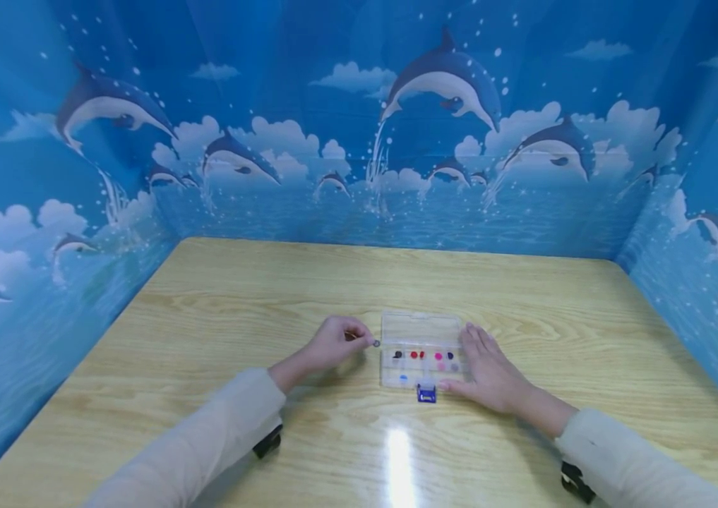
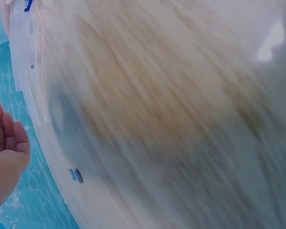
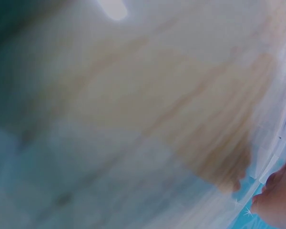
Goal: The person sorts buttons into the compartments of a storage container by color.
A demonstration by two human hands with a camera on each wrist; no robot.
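Note:
A clear plastic compartment box (image 1: 390, 384) lies on the table with its lid (image 1: 422, 326) tipped back. Small round pieces sit inside, among them a black one (image 1: 398, 355), a red one (image 1: 414, 355), a pink one (image 1: 438, 356) and a light-blue one (image 1: 404, 379). At the box's left side, my left hand (image 1: 335, 341) pinches a small dark round piece (image 1: 376, 343) between thumb and finger. My right hand (image 1: 492, 374) rests against the right end, fingers extended along the side and thumb near the front edge.
A dark-blue tag-like piece (image 1: 426, 393) is at the box's front edge. In the left wrist view, two small blue and dark pieces (image 2: 78, 175) lie on the wood-grain table (image 1: 257, 282). Dolphin-print curtains (image 1: 308, 204) stand behind and at both sides.

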